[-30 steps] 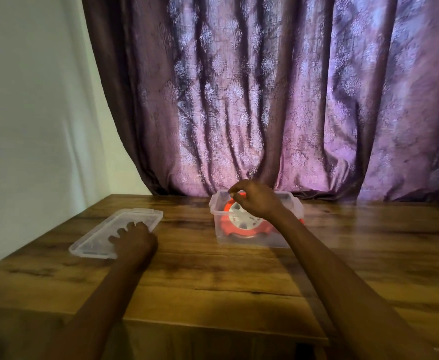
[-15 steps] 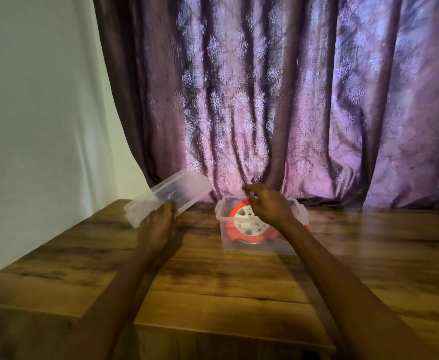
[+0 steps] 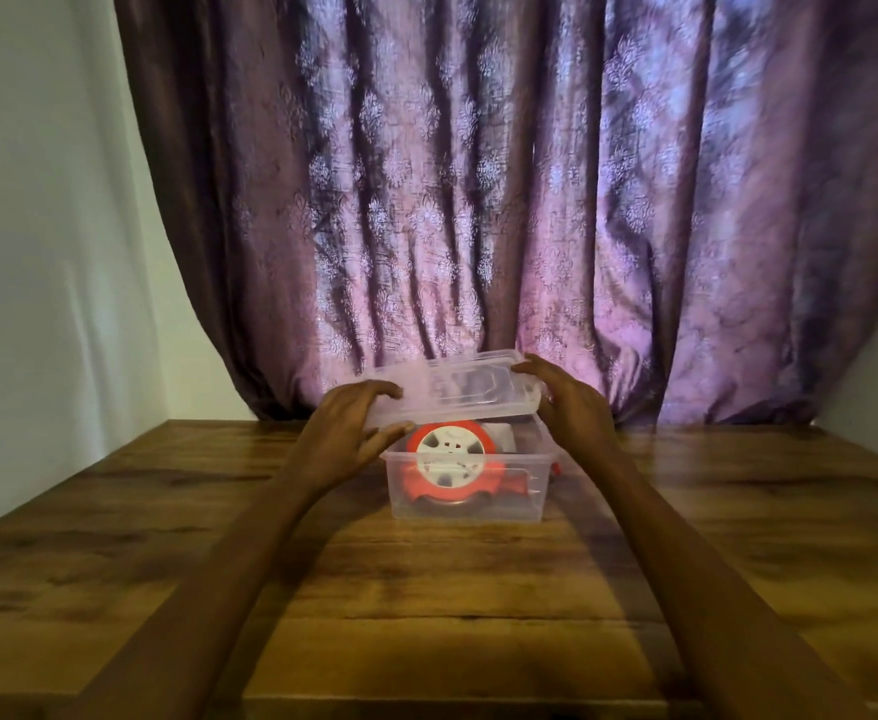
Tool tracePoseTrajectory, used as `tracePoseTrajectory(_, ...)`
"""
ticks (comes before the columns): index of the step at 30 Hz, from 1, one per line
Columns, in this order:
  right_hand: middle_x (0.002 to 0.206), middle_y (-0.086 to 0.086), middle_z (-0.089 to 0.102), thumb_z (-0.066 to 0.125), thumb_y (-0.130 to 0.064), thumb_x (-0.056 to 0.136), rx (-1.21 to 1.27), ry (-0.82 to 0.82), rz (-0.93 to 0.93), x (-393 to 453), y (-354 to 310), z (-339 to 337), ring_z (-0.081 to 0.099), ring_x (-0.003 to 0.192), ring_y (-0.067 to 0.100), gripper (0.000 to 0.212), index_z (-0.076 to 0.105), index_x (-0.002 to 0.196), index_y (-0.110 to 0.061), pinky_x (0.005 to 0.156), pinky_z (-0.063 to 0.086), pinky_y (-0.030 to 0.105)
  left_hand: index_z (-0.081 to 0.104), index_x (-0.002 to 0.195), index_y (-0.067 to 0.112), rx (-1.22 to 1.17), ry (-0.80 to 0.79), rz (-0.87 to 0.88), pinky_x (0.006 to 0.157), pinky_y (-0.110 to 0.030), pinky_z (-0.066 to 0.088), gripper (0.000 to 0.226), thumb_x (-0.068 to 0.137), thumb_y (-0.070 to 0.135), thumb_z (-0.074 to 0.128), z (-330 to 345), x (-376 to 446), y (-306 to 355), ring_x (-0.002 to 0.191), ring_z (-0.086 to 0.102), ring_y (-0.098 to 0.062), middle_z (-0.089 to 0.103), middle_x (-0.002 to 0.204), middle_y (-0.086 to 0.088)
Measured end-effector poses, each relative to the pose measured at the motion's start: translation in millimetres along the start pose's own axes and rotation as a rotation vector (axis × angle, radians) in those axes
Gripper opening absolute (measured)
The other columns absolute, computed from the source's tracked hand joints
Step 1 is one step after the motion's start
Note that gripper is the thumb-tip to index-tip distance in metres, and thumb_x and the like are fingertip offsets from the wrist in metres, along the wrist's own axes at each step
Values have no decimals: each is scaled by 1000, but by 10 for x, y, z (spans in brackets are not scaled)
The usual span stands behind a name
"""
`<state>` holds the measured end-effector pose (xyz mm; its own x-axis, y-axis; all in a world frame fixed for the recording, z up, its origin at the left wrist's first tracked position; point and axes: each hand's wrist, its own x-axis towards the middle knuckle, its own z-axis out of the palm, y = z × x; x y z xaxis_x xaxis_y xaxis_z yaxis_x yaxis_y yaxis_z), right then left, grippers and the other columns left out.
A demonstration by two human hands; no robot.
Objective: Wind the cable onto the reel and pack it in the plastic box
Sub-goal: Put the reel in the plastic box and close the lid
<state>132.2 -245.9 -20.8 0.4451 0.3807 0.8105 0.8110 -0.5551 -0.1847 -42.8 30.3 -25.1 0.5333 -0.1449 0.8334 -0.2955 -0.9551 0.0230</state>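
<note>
Both grips hold the lid: left hand at 9 o'clock, right hand at 3. Probably light, flexible, slippery plastic; end holds suit seating it on the box.

Brown wood-grain table, filling the lower frame; one clear rectangular plastic box stands at centre.

dim room | backlit curtain glows | soft blur | edges bowed
</note>
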Motion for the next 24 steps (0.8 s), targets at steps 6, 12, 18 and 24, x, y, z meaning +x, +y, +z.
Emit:
tracePoseTrajectory(6, 109, -16, 72, 60, -38, 95, 146, -62, 143, -60, 262, -135, 63, 75, -11, 27, 53, 119, -48, 69, 47, 21, 51, 130, 12, -436, 198, -321, 93, -8, 45, 44, 92, 27, 67, 113, 46, -54, 115, 57, 5, 59, 127, 4)
tracePoseTrajectory(12, 85, -13, 71, 61, -63, 86, 408, 69, 305, 21, 245, -127, 68, 71, -2, 30, 58, 103, -38, 58, 55, 22, 54, 128, 2, -758, 460, -567, 93, -18, 53, 37, 92, 6, 65, 247, 300, 56, 106, 64, 1, 65, 120, -6)
tracePoseTrajectory(18, 52, -9, 59, 55, -51, 96, 421, 17, 417, 32, 214, -84, 61, 50, 10, 32, 61, 79, -25, 58, 48, 29, 64, 127, 3, -717, 388, -707, 89, -20, 50, 32, 99, 18, 57, 330, 453, 35, 103, 63, -9, 68, 118, -3)
tracePoseTrajectory(24, 54, 12, 55, 47, -24, 103, 421, -289, 662, -78, 234, 12, 49, 41, 21, 42, 56, 65, -8, 44, 39, 25, 62, 65, 13, -654, 146, -1028, 40, -13, 39, 41, 100, 29, 47, 557, 254, -76, 49, 55, -4, 63, 62, 5)
